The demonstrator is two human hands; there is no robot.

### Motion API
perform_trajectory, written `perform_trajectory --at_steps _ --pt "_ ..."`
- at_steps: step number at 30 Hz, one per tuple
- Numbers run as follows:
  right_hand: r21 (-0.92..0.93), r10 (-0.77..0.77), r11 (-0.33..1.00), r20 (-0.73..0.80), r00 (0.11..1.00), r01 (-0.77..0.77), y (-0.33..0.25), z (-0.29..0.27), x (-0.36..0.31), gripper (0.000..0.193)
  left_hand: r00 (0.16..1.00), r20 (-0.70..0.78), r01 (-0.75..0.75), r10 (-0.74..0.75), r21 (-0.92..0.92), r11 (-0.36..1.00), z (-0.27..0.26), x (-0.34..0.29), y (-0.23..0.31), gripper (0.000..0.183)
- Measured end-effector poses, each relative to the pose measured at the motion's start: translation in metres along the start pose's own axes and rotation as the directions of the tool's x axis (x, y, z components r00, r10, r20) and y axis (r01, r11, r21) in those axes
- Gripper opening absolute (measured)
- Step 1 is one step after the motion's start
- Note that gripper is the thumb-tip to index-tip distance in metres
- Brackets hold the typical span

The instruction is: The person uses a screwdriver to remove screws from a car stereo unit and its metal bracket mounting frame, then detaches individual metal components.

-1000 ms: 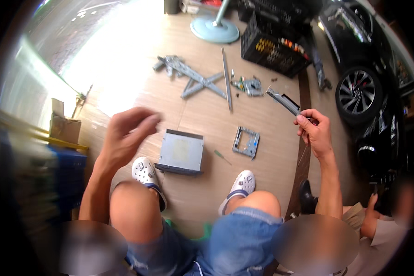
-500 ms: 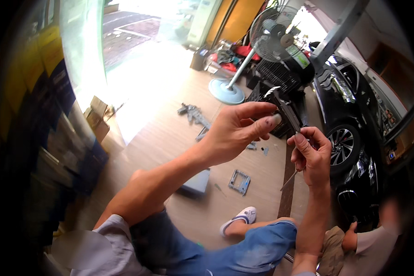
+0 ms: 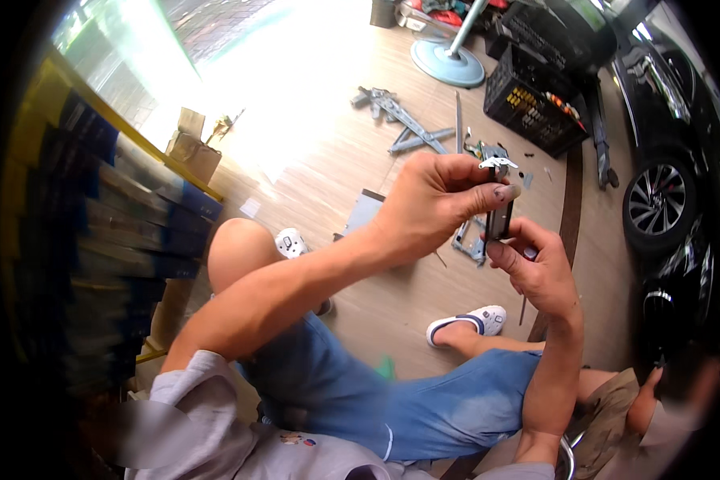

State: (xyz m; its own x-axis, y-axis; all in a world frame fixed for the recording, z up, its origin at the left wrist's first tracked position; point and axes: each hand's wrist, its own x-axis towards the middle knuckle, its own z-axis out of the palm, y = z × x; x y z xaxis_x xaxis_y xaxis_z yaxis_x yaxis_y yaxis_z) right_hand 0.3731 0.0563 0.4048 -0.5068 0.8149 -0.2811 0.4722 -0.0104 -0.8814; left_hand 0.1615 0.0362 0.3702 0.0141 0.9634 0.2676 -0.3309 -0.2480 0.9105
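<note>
In front of me I hold a narrow black part (image 3: 499, 220) nearly upright, with a small white piece (image 3: 498, 162) at its top. The fingers and thumb of my left hand (image 3: 436, 200) pinch its upper end. Gripping its lower end is my right hand (image 3: 542, 268), thumb and forefinger pressed together. A thin metal rod (image 3: 523, 310) also sticks down out of the right hand; its upper end is hidden by the fingers. Below the hands, a grey metal frame (image 3: 470, 246) lies on the floor, partly covered by them.
A grey scissor-shaped metal linkage (image 3: 408, 126) and a silver box (image 3: 366, 210) are on the wooden floor. Beyond stand a black crate (image 3: 534, 100) and a pale blue fan base (image 3: 448, 62). A black car (image 3: 672, 200) is at right, a loaded shelf (image 3: 136, 216) at left. Another person sits at lower right.
The view has tilted downward, so the fan's head has gone out of sight. My left thumb now lies across the black part's upper end, and the part stands more upright.
</note>
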Motion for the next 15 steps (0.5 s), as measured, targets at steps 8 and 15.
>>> perform_trajectory --at_steps 8,15 --pt "0.1 -0.045 0.993 -0.177 0.983 0.063 0.011 -0.013 -0.013 0.03 0.966 0.2 0.146 -0.162 0.089 0.985 0.016 0.003 -0.034 0.022" --pt "-0.142 -0.065 0.989 -0.197 0.978 0.037 0.018 -0.006 -0.002 0.02 0.929 0.15 0.341 -0.338 0.004 0.94 0.011 -0.009 -0.051 0.018"
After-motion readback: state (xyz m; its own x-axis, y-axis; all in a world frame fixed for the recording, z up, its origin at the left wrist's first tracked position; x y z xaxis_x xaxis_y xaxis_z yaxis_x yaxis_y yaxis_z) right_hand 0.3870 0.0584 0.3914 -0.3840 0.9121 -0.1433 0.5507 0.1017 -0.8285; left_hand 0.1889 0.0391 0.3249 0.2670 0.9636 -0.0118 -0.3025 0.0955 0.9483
